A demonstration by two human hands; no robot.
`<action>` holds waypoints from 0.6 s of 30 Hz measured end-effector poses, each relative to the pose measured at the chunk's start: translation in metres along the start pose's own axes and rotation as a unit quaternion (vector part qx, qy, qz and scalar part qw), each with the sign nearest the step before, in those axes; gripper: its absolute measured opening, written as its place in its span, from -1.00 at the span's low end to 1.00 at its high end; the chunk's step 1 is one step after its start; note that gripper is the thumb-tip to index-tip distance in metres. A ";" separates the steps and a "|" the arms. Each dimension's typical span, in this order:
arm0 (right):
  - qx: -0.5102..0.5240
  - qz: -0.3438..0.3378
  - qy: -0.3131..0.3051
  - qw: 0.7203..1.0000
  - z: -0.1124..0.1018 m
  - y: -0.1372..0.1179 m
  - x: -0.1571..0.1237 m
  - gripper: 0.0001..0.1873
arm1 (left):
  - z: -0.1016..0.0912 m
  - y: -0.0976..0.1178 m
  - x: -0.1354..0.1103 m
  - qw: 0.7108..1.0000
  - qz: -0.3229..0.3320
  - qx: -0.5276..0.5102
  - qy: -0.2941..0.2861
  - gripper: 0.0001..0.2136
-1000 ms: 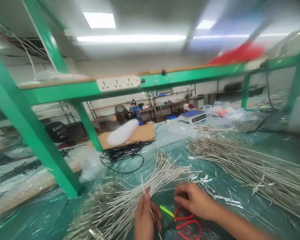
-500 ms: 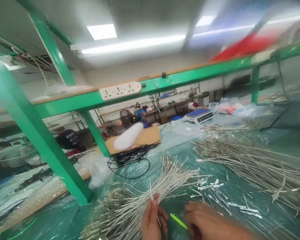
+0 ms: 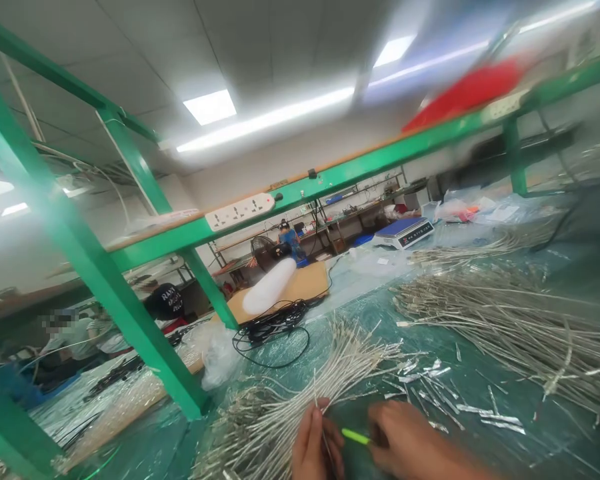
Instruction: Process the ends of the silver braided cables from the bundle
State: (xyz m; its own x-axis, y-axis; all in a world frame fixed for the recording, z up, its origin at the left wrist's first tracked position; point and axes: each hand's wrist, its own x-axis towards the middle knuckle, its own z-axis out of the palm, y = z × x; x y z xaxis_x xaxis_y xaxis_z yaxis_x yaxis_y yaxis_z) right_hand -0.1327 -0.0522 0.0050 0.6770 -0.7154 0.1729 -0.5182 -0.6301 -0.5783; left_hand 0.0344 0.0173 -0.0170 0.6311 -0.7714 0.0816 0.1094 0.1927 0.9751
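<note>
Right hand [image 3: 405,437] has dropped toward the left hand [image 3: 310,443] since the first frame; it now meets one end of a bright green stick [image 3: 355,437], and the red scissor loops are out of sight. Largest first: green frame [image 3: 130,310] stands over the plastic-covered tabletop [image 3: 365,303]. Big wire pile [image 3: 490,320] lies to the right, smaller wire bunch [image 3: 290,413] beside and behind the left hand. Shiny scraps [image 3: 500,421] scattered between pile and right hand. Left grip closed, pinching a single wire [image 3: 315,387], tip pointing up in front of the bunch. Right grip: can't tell, fingers hidden and blurred. Progress, my read: mid-batch. Scraps suggest some wires are done, count unknown; held one looks unfinished. Plenty more lie around, but done and undone look alike.
</note>
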 end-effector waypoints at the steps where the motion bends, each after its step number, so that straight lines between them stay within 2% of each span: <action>1: 0.007 -0.001 0.009 1.000 0.001 0.001 0.000 -0.86 | -0.001 0.000 0.000 1.000 -0.005 -0.003 -0.004 -0.40; 7: 0.085 0.017 0.065 0.994 0.003 0.007 0.006 -0.80 | 0.000 0.005 -0.003 1.000 -0.015 0.002 -0.013 -0.41; 10: 0.154 0.017 0.116 0.981 -0.002 0.006 0.012 -0.77 | 0.007 0.009 -0.005 0.999 -0.029 0.001 -0.030 -0.44; 12: 0.209 0.007 0.140 0.968 -0.006 0.005 0.016 -0.83 | 0.013 0.011 -0.007 0.998 -0.051 -0.003 -0.047 -0.48; 15: 0.301 -0.008 0.139 0.943 -0.011 0.002 0.021 -0.89 | 0.021 0.013 -0.015 0.994 -0.085 -0.010 -0.071 -0.52; 18: 0.384 -0.014 0.111 0.916 -0.014 0.001 0.022 -0.84 | 0.027 0.015 -0.025 0.990 -0.105 -0.011 -0.093 -0.53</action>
State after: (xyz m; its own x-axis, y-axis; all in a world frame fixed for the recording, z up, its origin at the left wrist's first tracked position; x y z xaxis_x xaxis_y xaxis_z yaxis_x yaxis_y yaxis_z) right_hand -0.1255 -0.0725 0.0198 0.5176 -0.7993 0.3052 0.0768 -0.3119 -0.9470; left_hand 0.0002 0.0232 0.0015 0.4413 -0.8934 -0.0847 0.2413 0.0272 0.9701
